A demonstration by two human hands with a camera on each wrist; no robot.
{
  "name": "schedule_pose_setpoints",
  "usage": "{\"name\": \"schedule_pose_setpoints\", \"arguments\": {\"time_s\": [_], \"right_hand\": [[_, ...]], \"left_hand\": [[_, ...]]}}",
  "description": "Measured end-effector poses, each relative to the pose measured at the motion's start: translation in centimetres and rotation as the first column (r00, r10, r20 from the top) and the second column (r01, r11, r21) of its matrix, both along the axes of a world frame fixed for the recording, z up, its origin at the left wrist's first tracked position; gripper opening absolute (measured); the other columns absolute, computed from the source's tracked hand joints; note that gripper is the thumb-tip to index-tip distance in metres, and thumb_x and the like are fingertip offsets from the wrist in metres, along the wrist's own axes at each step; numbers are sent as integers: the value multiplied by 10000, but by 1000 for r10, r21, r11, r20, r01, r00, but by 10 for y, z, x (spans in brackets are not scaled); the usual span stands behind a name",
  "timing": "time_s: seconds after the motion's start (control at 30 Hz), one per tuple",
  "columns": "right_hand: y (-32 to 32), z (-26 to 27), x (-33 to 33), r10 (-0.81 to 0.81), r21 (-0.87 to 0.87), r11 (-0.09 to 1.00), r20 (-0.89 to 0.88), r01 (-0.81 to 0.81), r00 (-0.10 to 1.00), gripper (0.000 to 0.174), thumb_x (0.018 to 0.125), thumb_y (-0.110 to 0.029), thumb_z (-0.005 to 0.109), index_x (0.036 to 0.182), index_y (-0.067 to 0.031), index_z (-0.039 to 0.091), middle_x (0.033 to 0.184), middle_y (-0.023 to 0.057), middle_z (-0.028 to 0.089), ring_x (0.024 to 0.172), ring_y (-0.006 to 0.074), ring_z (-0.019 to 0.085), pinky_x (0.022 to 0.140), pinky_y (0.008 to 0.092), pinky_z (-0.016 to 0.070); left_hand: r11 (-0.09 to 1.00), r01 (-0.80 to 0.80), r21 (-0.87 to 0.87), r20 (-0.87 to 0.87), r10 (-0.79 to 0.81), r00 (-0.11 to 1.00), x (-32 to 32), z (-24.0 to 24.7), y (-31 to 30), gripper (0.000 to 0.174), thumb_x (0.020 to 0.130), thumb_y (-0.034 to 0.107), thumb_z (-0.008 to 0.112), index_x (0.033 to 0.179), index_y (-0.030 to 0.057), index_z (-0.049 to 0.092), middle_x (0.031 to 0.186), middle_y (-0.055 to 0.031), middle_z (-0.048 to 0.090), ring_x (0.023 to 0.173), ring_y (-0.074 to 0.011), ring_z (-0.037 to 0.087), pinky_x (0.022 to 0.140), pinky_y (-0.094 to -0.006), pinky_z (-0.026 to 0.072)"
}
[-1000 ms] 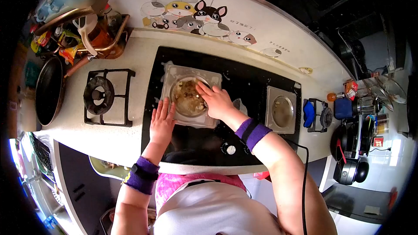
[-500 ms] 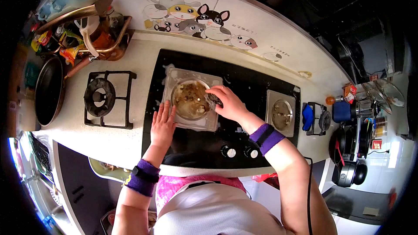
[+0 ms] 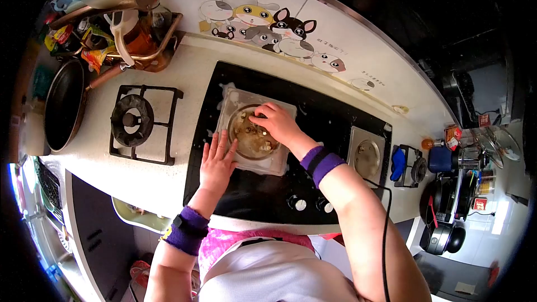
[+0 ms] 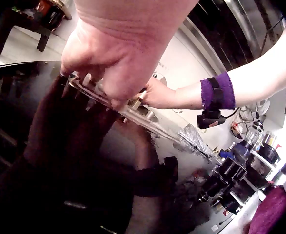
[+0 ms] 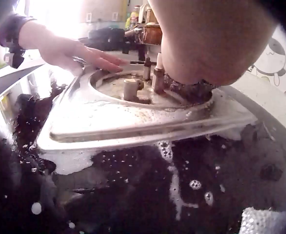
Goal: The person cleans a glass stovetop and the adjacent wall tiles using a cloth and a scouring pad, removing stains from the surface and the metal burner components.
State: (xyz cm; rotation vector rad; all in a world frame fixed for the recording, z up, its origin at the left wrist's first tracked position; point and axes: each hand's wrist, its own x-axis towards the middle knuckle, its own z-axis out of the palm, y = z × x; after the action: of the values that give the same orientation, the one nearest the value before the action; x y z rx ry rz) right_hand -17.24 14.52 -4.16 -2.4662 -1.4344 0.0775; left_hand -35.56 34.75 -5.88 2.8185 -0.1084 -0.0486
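Observation:
A square metal burner plate (image 3: 272, 166) lies on the black glass hob. Its round well (image 3: 251, 146) holds brown, dirty water and food-like bits around small burner posts (image 5: 130, 90). My right hand (image 3: 277, 123) reaches into the well's far right side, fingers curled on a dark steel wool scrubber (image 5: 197, 91), mostly hidden under the palm in the right wrist view. My left hand (image 3: 217, 163) rests with straight fingers on the plate's near left edge. Soapy foam (image 5: 167, 151) streaks the glass beside the plate.
A second burner plate (image 3: 355, 162) sits on the hob's right. A silvery mesh pad (image 4: 192, 136) lies on the glass. Two knobs (image 3: 300, 204) are at the front. Left are a pan support (image 3: 148, 160) and a frying pan (image 3: 62, 106); another support (image 3: 417, 168) stands right.
My right hand drew back to the well's right edge, showing the scrubber, then moved in over the well again. My left hand stays at the plate's edge. The head view has shifted slightly.

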Motion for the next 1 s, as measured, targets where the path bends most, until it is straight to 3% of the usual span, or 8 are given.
{"name": "schedule_pose_setpoints", "arguments": {"time_s": [0.2, 0.37, 0.47, 0.67, 0.77, 0.87, 0.97, 1.0], "right_hand": [[-32, 2, -8, 74, 116, 991, -95, -63, 993, 351, 796, -101, 659, 1142, -101, 715, 1151, 23, 661, 1158, 230, 582, 952, 342, 532], [-22, 7, 15, 241, -34, 970, -32, -242, 970, 341, 815, -98, 635, 1146, -138, 708, 1250, 5, 622, 1223, 228, 550, 960, 343, 533], [-21, 9, 20, 244, -5, 970, 11, -244, 970, 310, 823, -99, 621, 1117, -127, 714, 1250, 6, 620, 1225, 232, 549, 963, 356, 531], [16, -9, 22, 151, 136, 979, 20, -152, 988, 287, 792, -120, 607, 1052, -137, 725, 1082, 10, 646, 1120, 236, 587, 956, 367, 506], [4, -7, 17, 73, 86, 993, 75, -80, 994, 269, 798, -114, 608, 1041, -123, 724, 1048, 15, 639, 1085, 237, 590, 931, 364, 506], [0, 2, 1, -106, -73, 991, 70, 111, 992, 260, 795, -112, 615, 1028, -121, 730, 1050, 14, 644, 1083, 233, 591, 918, 367, 508], [15, -1, 3, -52, 29, 998, 145, 48, 988, 257, 813, -81, 618, 1034, -115, 744, 1059, 26, 646, 1089, 251, 588, 901, 382, 524], [18, -2, 6, -30, 27, 999, 95, 28, 995, 259, 813, -79, 617, 1036, -112, 745, 1063, 27, 646, 1087, 252, 588, 904, 381, 523]], "left_hand": [[999, 2, -40, 30, 0, 1000, 2, -5, 2, 718, 853, 327, 710, 1507, 212, 437, 1645, -96, 240, 1515, -304, 224, 1211, -482, 233], [999, -11, -40, 33, 12, 999, 3, -5, 0, 731, 825, 335, 733, 1490, 206, 459, 1638, -100, 255, 1511, -308, 235, 1205, -488, 248], [999, -5, -42, 27, 7, 1000, 3, -2, -1, 735, 823, 339, 735, 1490, 206, 458, 1638, -100, 254, 1511, -310, 235, 1203, -489, 251], [1000, -4, -28, 11, 4, 1000, 3, 4, 0, 728, 834, 331, 726, 1495, 202, 450, 1644, -104, 239, 1510, -322, 230, 1206, -493, 244], [999, 2, -54, -13, -2, 1000, 3, 6, -1, 714, 857, 322, 704, 1505, 194, 432, 1647, -112, 231, 1511, -339, 223, 1208, -501, 240], [998, -7, -55, 3, 7, 1000, 4, 1, 1, 715, 841, 330, 719, 1491, 196, 453, 1645, -106, 237, 1509, -327, 232, 1209, -493, 238], [999, -27, -44, 30, 28, 999, 3, -3, -1, 710, 810, 344, 742, 1463, 208, 497, 1640, -93, 255, 1510, -304, 239, 1215, -476, 229], [999, -26, -46, 38, 27, 999, 4, -2, -2, 706, 811, 343, 742, 1461, 209, 501, 1640, -93, 257, 1510, -303, 239, 1214, -476, 229]]}}
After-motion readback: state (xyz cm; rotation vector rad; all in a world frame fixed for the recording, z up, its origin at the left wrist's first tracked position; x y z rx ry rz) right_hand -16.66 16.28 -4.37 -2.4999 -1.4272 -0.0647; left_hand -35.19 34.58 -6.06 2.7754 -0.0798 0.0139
